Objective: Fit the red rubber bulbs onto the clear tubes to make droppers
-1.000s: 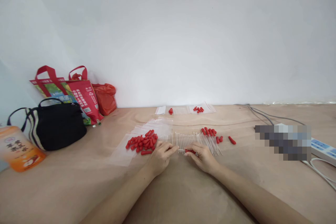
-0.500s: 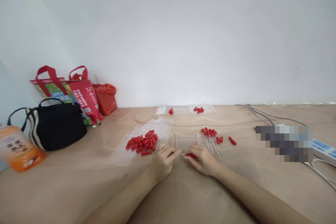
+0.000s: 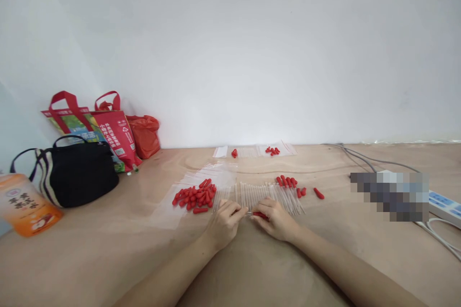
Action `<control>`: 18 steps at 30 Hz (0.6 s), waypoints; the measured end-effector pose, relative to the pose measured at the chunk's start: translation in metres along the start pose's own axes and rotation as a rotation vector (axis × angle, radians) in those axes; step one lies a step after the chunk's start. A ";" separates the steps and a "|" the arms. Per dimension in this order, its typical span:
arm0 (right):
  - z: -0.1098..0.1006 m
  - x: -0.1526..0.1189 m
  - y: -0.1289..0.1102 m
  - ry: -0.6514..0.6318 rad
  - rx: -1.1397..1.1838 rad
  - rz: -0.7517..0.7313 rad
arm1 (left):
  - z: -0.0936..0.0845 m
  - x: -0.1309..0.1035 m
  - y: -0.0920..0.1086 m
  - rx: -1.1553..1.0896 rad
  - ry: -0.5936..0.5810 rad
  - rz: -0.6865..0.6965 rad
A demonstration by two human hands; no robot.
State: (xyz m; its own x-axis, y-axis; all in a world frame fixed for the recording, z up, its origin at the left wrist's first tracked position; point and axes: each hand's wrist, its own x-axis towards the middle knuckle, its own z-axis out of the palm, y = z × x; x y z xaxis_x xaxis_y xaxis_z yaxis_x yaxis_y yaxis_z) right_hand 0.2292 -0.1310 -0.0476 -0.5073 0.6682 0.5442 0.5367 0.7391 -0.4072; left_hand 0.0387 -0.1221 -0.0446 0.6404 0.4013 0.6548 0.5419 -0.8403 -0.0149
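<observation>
A smooth, pale wood-grained tabletop [image 3: 108,268] is lined at its left by a soft black fabric bag [image 3: 84,172] with white stripes. Nearer the middle, thin translucent plastic bags [image 3: 163,213] are laid flat, partly covered by a heap of glossy, club-shaped red bulbs [image 3: 194,195]. Beside the heap, slender clear tubes [image 3: 255,192] are arranged in a rough row, fanned out at the right end. In front of the row, a single clear tube [image 3: 249,213] is pinched by the fingertips of the left hand [image 3: 226,223], while a red bulb [image 3: 260,215] at its other end is gripped under the curled fingers of the right hand [image 3: 275,218]; how far the tube is inserted cannot be told. Compared with a second ago, the gap between the hands is narrowed, and less of the held tube is exposed.
</observation>
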 end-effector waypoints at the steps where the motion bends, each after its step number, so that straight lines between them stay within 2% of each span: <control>1: -0.001 0.001 0.000 0.009 0.055 0.030 | 0.001 0.000 0.000 -0.014 0.013 -0.019; 5: -0.001 0.009 0.001 0.178 0.428 0.248 | 0.003 0.004 0.002 -0.084 0.085 -0.120; 7: -0.004 0.013 0.003 0.284 0.594 0.369 | 0.000 0.006 0.002 -0.125 0.075 -0.131; 9: -0.014 0.017 0.011 0.339 0.689 0.452 | -0.005 0.007 0.000 -0.131 0.042 -0.180; 11: -0.031 0.019 0.024 0.362 0.700 0.508 | -0.011 0.006 -0.004 -0.069 0.023 -0.304; 14: -0.064 0.014 0.052 0.360 0.539 0.604 | -0.013 0.004 -0.012 0.074 0.006 -0.472; 16: -0.080 0.008 0.070 0.334 0.258 0.689 | -0.011 0.003 -0.015 0.149 -0.023 -0.522; 18: -0.086 0.001 0.085 0.217 -0.025 0.756 | -0.008 0.003 -0.016 0.212 -0.061 -0.549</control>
State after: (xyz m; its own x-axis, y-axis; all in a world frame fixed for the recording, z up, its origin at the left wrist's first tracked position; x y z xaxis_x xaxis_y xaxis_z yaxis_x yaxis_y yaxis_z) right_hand 0.3323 -0.0745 -0.0186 0.1431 0.9553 0.2585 0.6997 0.0870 -0.7091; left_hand 0.0279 -0.1105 -0.0364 0.2617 0.7825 0.5650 0.8960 -0.4145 0.1591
